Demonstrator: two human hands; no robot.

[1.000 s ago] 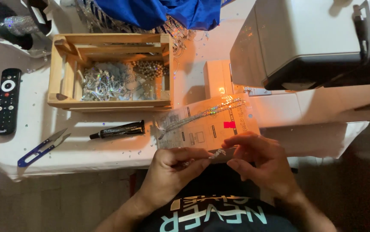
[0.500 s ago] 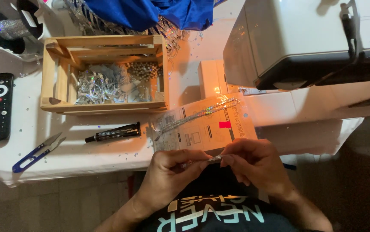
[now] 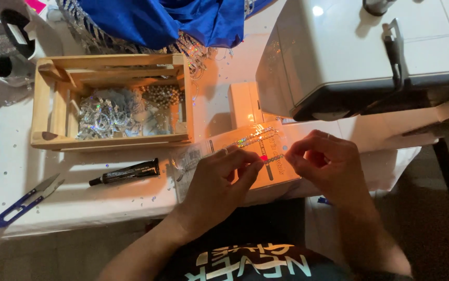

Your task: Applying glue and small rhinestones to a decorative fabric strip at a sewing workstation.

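Pinching a thin beaded strand [image 3: 274, 158] between them, both hands, left [image 3: 219, 182] and right [image 3: 328, 166], keep it taut under lamplight at the tabletop's [image 3: 78, 200] near edge.

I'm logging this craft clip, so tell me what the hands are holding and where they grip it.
Left hand and right hand pinch a short rhinestone strand between fingertips, one at each end, over the clear packet. The exact grip is too small to tell.
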